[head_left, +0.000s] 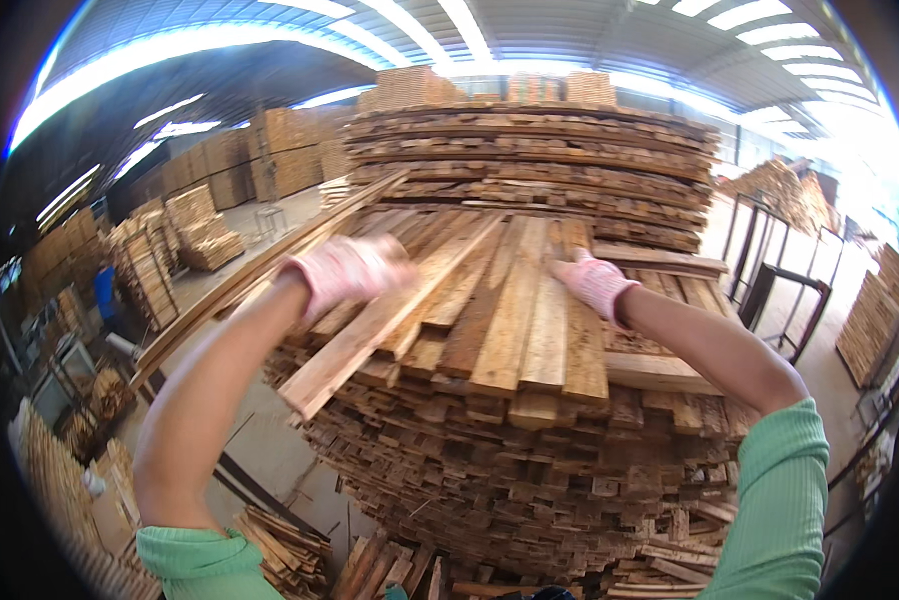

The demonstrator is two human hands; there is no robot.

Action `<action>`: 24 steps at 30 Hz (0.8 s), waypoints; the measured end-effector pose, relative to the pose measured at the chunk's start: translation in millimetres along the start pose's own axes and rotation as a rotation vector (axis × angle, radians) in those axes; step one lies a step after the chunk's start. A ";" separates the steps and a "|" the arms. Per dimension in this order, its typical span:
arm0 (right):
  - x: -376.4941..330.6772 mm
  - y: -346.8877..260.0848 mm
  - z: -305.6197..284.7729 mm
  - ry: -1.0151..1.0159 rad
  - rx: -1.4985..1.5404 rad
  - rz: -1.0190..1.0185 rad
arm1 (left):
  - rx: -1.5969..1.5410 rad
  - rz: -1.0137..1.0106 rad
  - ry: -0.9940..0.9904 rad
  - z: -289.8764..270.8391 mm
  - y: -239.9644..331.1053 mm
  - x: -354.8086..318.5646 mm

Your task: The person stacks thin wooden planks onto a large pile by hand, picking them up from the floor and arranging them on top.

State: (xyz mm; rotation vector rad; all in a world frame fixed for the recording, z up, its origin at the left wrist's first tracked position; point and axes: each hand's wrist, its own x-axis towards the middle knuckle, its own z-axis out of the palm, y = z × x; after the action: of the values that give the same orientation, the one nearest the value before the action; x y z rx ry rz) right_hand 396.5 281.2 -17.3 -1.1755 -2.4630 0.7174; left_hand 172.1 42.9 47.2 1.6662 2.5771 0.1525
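Note:
My left hand [355,270], in a pink and white knit glove, is over the left part of a wide stack of rough boards. Motion smears its fingers, so its grip is unclear. Close beside it, a pale wooden board [395,320] lies slantwise across the others, its near end jutting past the stack's front edge. My right hand [595,280], gloved alike, rests at the right side of several loose boards [515,320] lying side by side. Its fingers reach out over the wood and seem to hold nothing.
A taller stack of planks [530,165] rises just beyond. Long strips [260,265] run along the left side. A dark metal frame [785,290] stands at the right. Loose wood pieces [385,565] lie low in front, and more lumber piles [200,225] stand farther left.

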 end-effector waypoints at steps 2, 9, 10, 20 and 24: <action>14.4 28.8 -6.6 -0.006 -0.314 -0.188 | 0.196 0.033 -0.054 26.3 31.8 -23.2; 11.9 24.2 1.8 0.045 0.110 0.022 | 0.099 -0.064 0.069 37.0 47.8 -27.4; 21.7 32.1 1.4 0.054 0.016 -0.019 | 0.144 -0.077 -0.011 32.2 44.7 -13.9; -9.1 -56.7 -13.0 0.107 0.216 -0.263 | -0.605 0.035 0.166 -37.4 8.1 -21.1; -2.3 -141.4 2.8 -0.437 1.226 -0.307 | -0.893 0.149 0.189 -36.1 37.0 -17.9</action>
State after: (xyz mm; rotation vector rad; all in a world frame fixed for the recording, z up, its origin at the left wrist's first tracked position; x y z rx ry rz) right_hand 307.7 202.8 59.9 -0.1624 -1.7270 2.0667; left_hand 208.9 40.0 87.5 1.4827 1.9543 1.2895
